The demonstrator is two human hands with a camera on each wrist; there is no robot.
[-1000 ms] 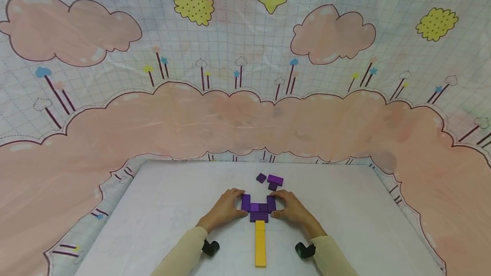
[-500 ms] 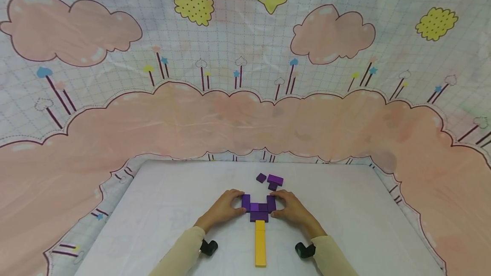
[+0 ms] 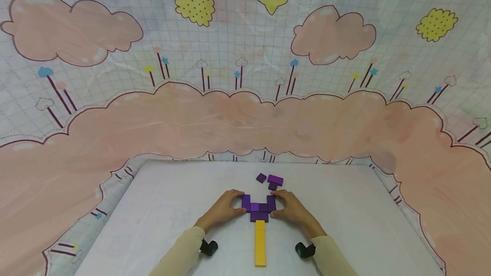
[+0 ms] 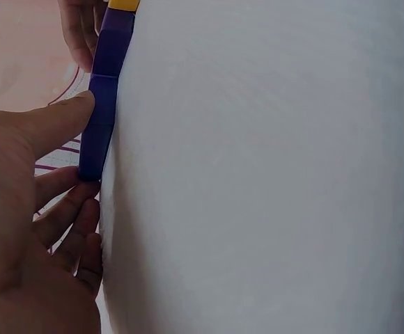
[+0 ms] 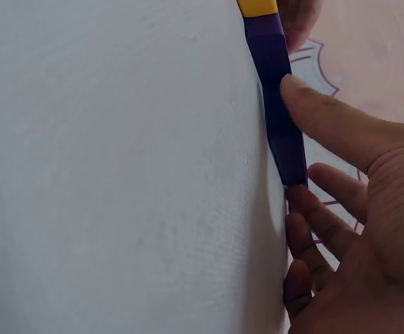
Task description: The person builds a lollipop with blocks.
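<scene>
My left hand (image 3: 221, 208) pinches the ends of the left purple rectangular block (image 3: 246, 203) between thumb and forefinger. Opposite it, the thumb and forefinger of my right hand (image 3: 294, 211) grip the right purple rectangular block (image 3: 271, 203) the same way. Between these blocks sit two small purple cubes, one lighter (image 3: 254, 207) and one darker (image 3: 262, 207). A purple crosswise block (image 3: 259, 217) lies below the cubes, and a yellow strip of blocks (image 3: 260, 248) runs from it towards me. Both wrist views show the thumb against the purple row's side, fingertips at its far end.
Beyond the hands lie a loose purple cube (image 3: 261, 178), a purple rectangular block (image 3: 275, 179) and another small purple block (image 3: 272, 186) against it. All rest on a white table (image 3: 172, 186). A patterned cloth (image 3: 245, 122) hangs behind.
My left thumb and wrist have shifted very slightly to the left. My right hand and the blocks look unmoved.
</scene>
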